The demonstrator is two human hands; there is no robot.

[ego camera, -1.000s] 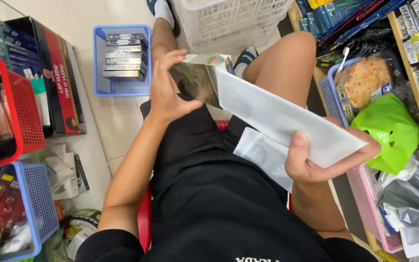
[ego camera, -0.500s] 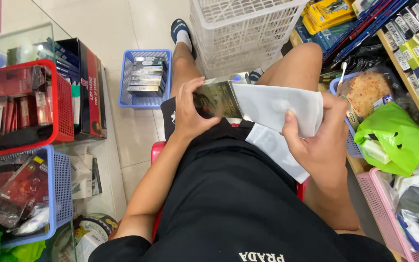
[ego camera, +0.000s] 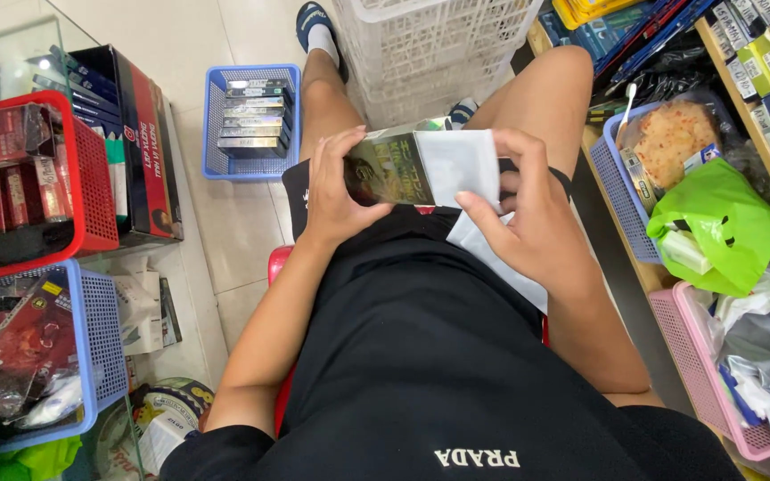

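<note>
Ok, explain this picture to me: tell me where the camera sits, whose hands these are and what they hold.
The one current picture comes from a camera worn on a person's head, looking down at their own lap. There is no machine here, just two bare hands. The person sits on a red stool with legs stretched over a tiled floor. The left hand grips a dark box at one end. The right hand holds white wrapping folded around the other end. Around them stand a blue basket of stacked boxes, a red basket, a white basket and a green bag.
</note>
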